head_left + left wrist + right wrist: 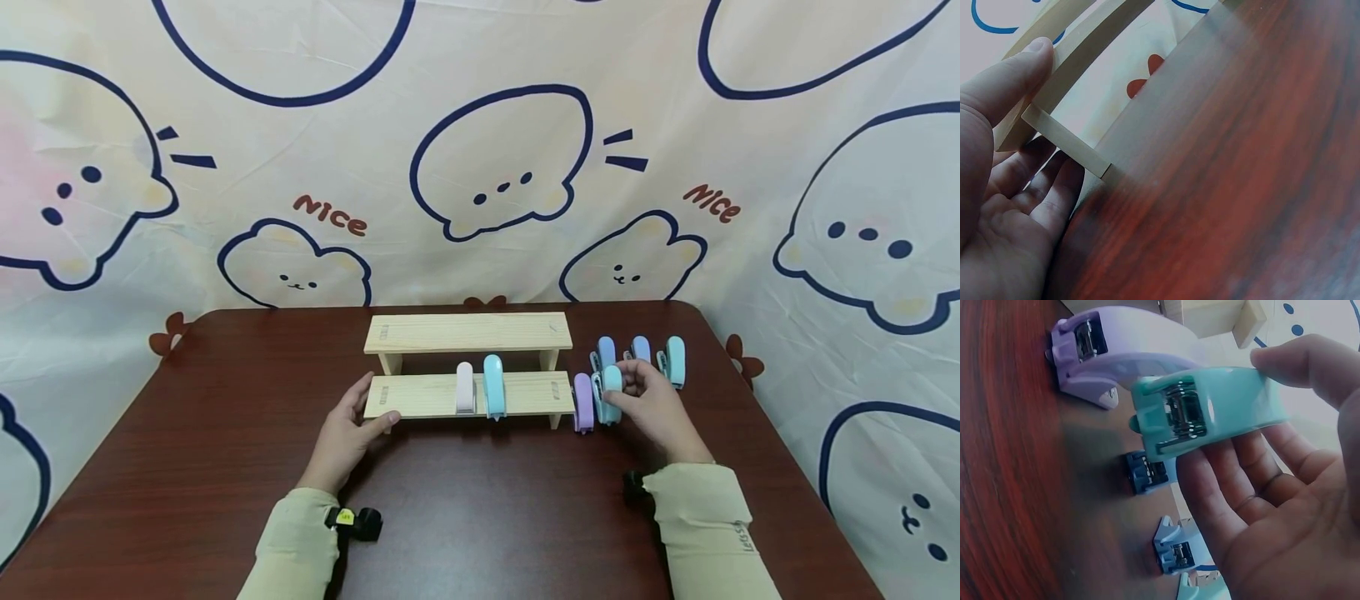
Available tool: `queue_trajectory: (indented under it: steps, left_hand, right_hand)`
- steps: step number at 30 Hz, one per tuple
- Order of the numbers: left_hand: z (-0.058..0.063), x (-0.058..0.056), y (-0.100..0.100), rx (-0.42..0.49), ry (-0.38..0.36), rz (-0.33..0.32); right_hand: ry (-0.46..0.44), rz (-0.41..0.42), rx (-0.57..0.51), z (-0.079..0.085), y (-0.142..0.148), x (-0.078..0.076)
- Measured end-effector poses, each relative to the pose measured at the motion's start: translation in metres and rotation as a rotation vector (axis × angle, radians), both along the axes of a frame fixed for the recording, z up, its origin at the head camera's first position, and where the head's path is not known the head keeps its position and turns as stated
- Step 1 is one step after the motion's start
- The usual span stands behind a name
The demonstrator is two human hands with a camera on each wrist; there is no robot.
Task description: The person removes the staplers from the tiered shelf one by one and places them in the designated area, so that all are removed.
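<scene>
A pale wooden two-step rack (pixel 420 398) stands on the table. My left hand (pixel 345 437) grips the left end of its lower board, thumb (pixel 1032 65) on top and the other fingers beneath. On that board sit a whitish spring clip (pixel 465 387) and a cyan spring clip (pixel 493 385), both reaching the front edge. Right of the rack, my right hand (pixel 660 412) pinches a teal spring clip (pixel 1238 400) between thumb and fingers. Beside it stands a purple spring clip (pixel 1147 337), close to the rack's right end.
Behind the right hand stand two blue clips (pixel 606 350) and another teal clip (pixel 676 362). The rack's higher board (pixel 468 333) lies at the back, near the far edge of the brown table (pixel 480 508). A patterned cloth (pixel 480 267) hangs behind and at the sides.
</scene>
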State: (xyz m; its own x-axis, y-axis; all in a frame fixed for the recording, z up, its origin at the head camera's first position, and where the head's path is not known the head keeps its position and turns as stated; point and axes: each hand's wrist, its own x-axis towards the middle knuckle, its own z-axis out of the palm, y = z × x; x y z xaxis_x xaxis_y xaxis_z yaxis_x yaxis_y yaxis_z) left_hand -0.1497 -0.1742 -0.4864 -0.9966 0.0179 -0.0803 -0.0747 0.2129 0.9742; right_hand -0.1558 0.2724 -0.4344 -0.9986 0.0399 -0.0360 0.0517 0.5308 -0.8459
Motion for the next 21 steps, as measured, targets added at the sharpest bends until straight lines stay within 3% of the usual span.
queue_trajectory:
  steps: [21]
  left_hand:
    - [-0.0048,-0.0025,-0.0010,-0.007,-0.008,0.002]
  right_hand:
    - [-0.036,0.065,0.103,-0.0063,0.0097,-0.0014]
